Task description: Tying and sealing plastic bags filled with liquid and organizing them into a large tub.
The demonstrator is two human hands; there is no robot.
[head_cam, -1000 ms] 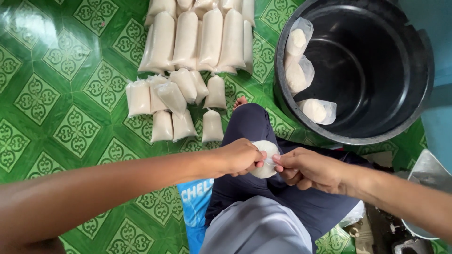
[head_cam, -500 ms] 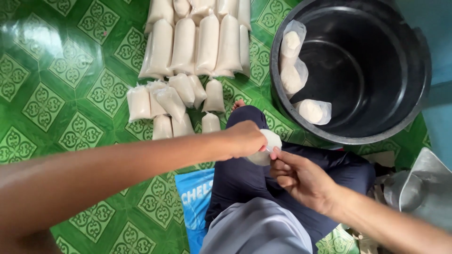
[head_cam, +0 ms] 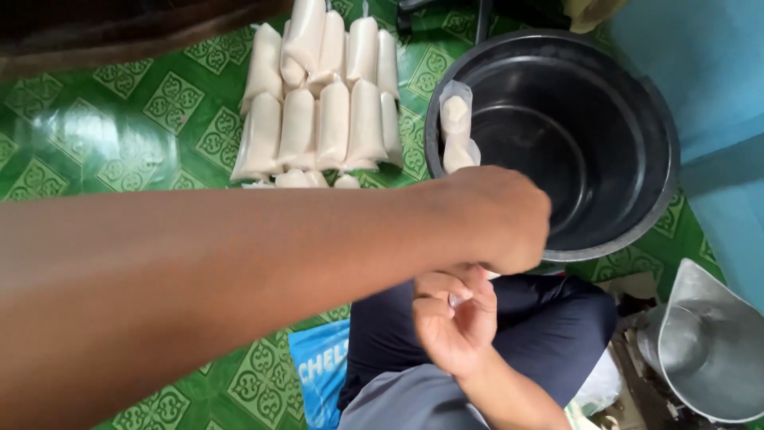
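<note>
A: Looking at the floor (head_cam: 119, 119), many filled bags (head_cam: 326, 119) already lie in rows; two wait in the black tub (head_cam: 637, 199)

B: Left hand (head_cam: 497, 219) is clenched, right hand (head_cam: 454, 318) pinches something small, mostly hidden

Soft, even daylight fills the frame, bright without harsh shadows. The glossy green floor (head_cam: 119, 135) shows pale glare at centre left. The left forearm (head_cam: 199, 295), close to the lens, is large and slightly soft with motion blur. The black tub (head_cam: 637, 119) at upper right reflects faint rings of light; the upper left corner falls dark.
</note>
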